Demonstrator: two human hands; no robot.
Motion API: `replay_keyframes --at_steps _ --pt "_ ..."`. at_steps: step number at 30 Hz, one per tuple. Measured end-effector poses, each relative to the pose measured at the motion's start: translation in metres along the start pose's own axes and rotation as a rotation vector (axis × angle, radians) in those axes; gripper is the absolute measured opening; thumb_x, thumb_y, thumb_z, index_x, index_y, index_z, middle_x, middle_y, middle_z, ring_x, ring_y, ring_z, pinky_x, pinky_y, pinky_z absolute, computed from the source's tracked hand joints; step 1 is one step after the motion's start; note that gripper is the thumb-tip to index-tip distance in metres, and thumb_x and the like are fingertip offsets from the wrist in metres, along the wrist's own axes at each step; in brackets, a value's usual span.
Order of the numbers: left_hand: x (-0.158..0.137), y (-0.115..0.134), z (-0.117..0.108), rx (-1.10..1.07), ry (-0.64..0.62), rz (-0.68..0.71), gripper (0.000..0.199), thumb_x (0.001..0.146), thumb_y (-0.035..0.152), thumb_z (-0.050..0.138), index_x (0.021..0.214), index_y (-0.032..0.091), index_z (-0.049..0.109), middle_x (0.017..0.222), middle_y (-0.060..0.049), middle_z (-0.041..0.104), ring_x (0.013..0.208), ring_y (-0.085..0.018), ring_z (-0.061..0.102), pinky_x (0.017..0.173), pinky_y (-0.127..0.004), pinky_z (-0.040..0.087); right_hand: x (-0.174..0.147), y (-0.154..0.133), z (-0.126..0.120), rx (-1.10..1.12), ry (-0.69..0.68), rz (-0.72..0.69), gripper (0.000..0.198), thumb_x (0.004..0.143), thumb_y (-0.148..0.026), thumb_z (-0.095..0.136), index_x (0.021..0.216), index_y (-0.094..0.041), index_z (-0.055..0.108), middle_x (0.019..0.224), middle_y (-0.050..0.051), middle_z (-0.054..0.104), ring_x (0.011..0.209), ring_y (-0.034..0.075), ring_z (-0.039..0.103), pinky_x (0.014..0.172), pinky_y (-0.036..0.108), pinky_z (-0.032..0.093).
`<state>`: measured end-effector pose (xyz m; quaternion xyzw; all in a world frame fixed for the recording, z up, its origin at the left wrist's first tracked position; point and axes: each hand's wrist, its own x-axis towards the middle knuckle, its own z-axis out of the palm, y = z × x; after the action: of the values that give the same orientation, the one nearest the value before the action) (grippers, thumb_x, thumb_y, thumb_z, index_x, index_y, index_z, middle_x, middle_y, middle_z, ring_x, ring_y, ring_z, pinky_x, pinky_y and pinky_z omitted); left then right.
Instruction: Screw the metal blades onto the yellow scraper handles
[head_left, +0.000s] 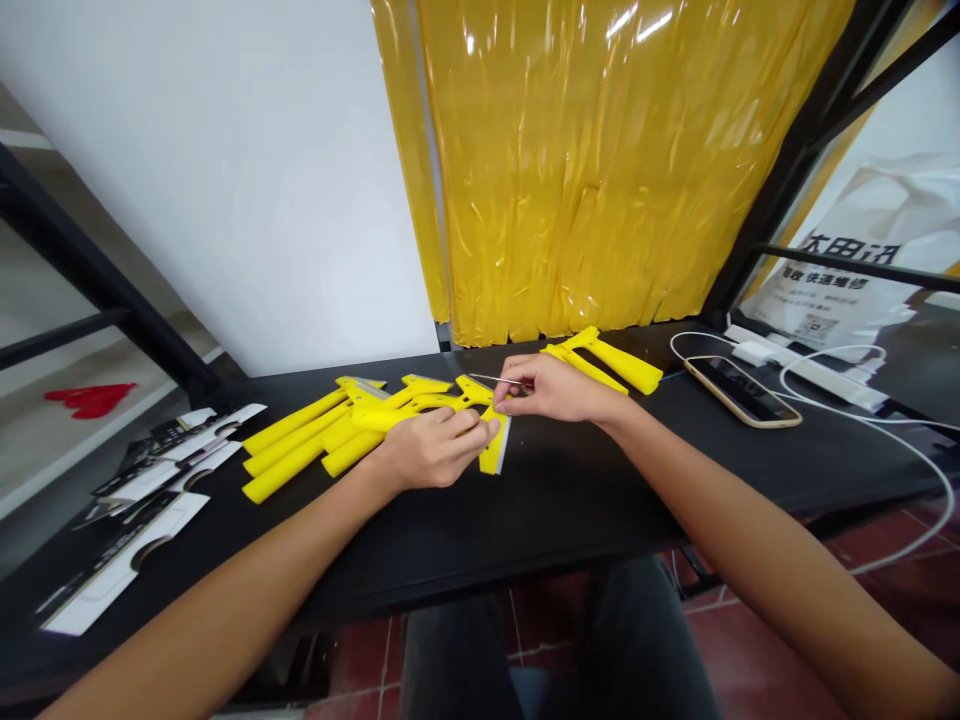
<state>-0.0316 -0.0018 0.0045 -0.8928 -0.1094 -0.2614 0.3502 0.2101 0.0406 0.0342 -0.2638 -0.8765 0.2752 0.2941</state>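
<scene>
Holding a yellow scraper (493, 455) in the left hand (435, 447), back of the hand up, with fingers curled and pressed together, thumb and index closed near the head. Exact grip partly hidden by the knuckles. Location: mid black table (577, 515), in front of the body; resting on the top or lifted off it, can't tell. Pale blade edge on the right side of the head.

Pinching a thin metal rod (487, 378) between thumb and index of the right hand (551, 388), other fingers folded in, partly hidden. Rod aimed left, near the scraper heads; touching or clear, can't tell. Too small to say which tool.

Left of and beyond the left hand: overlapping pile of yellow scrapers (289, 452), handles to the left, heads to the right. Just beyond the right hand: more yellow scrapers (630, 367), handles angled right.

Left end of table: overlapping white-and-black cardboard sleeves (169, 510) with round notches. Right end: smartphone (739, 388) face up in a tan case, near a white power strip (821, 372) and loose white cable (926, 455). Backdrop: yellow plastic strip curtain (600, 180), white panel (225, 180), printed white plastic bag (832, 265) at far right.
</scene>
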Motion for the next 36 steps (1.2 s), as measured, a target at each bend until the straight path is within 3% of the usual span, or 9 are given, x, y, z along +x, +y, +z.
replay_keyframes --at_steps 6,12,15,18,20,23,27,30,36 --pt "0.002 -0.001 -0.002 -0.002 0.01 -0.008 0.023 0.095 0.013 0.057 0.118 0.016 0.06 0.079 0.0 0.066 0.066 -0.014 0.062 0.059 -0.027 0.05 0.003 0.002 0.005 0.292 0.022 0.235 0.017 0.075 -0.029 0.079 0.082 -0.017 0.068 0.067 -0.006 0.044 0.065 0.01 0.04 0.062 0.026 0.033" --pt "0.003 0.001 -0.002 -0.037 0.024 0.021 0.028 0.095 0.012 0.057 0.123 0.016 0.058 0.08 0.0 0.067 0.068 -0.014 0.063 0.06 -0.028 0.051 0.003 0.009 0.008 0.48 -0.03 0.468 0.028 0.071 -0.031 0.083 0.093 -0.022 0.068 0.068 -0.007 0.045 0.055 0.008 0.032 0.044 0.025 0.019" --pt "0.005 0.0 -0.003 -0.022 0.036 0.022 0.026 0.095 0.013 0.058 0.121 0.015 0.06 0.079 0.0 0.068 0.067 -0.014 0.063 0.06 -0.027 0.051 0.004 0.011 0.009 0.557 -0.06 0.521 0.038 0.068 -0.031 0.086 0.1 -0.022 0.066 0.07 -0.006 0.049 0.051 0.006 0.029 0.041 0.025 0.013" --pt "0.006 -0.003 -0.006 0.059 0.038 0.061 0.026 0.093 0.01 0.06 0.118 0.014 0.063 0.094 -0.004 0.075 0.082 -0.018 0.068 0.068 -0.03 0.056 0.005 0.008 0.008 0.671 -0.04 0.507 0.035 0.075 -0.04 0.082 0.097 -0.02 0.064 0.063 -0.008 0.043 0.047 0.005 0.022 0.041 0.024 0.01" --pt "0.004 -0.007 -0.008 0.117 0.032 0.05 0.03 0.091 0.008 0.06 0.12 0.014 0.065 0.113 -0.009 0.075 0.096 -0.022 0.069 0.076 -0.034 0.058 0.006 0.009 0.007 0.692 0.069 0.503 0.035 0.081 -0.05 0.075 0.092 -0.019 0.062 0.058 -0.01 0.034 0.045 0.005 0.018 0.041 0.023 0.01" --pt "-0.003 -0.017 -0.008 0.129 0.015 -0.074 0.038 0.089 0.008 0.06 0.126 0.017 0.064 0.125 -0.011 0.072 0.099 -0.024 0.07 0.076 -0.037 0.06 0.006 0.017 0.006 0.532 0.179 0.489 0.038 0.082 -0.052 0.073 0.094 -0.018 0.065 0.059 -0.009 0.039 0.045 0.005 0.025 0.041 0.023 0.015" --pt "-0.016 -0.033 -0.006 0.15 0.011 -0.267 0.042 0.088 0.01 0.06 0.129 0.019 0.064 0.123 -0.01 0.073 0.092 -0.022 0.072 0.074 -0.035 0.06 0.003 0.037 0.007 0.243 -0.041 0.341 0.035 0.076 -0.043 0.079 0.096 -0.015 0.074 0.069 -0.003 0.058 0.059 0.008 0.045 0.054 0.023 0.034" --pt "-0.021 -0.043 -0.009 0.2 0.059 -0.361 0.045 0.086 0.008 0.059 0.129 0.021 0.065 0.119 -0.007 0.075 0.086 -0.021 0.073 0.068 -0.033 0.058 0.0 0.046 0.01 0.152 -0.221 0.221 0.035 0.076 -0.041 0.079 0.099 -0.015 0.077 0.071 -0.003 0.061 0.063 0.01 0.05 0.062 0.024 0.037" --pt "-0.021 -0.048 -0.016 0.201 0.133 -0.437 0.048 0.083 0.007 0.061 0.128 0.023 0.067 0.116 -0.005 0.076 0.081 -0.021 0.073 0.06 -0.032 0.056 0.0 0.041 0.015 -0.048 -0.286 0.065 0.023 0.084 -0.037 0.075 0.098 -0.019 0.079 0.077 -0.001 0.066 0.07 0.012 0.056 0.067 0.024 0.039"
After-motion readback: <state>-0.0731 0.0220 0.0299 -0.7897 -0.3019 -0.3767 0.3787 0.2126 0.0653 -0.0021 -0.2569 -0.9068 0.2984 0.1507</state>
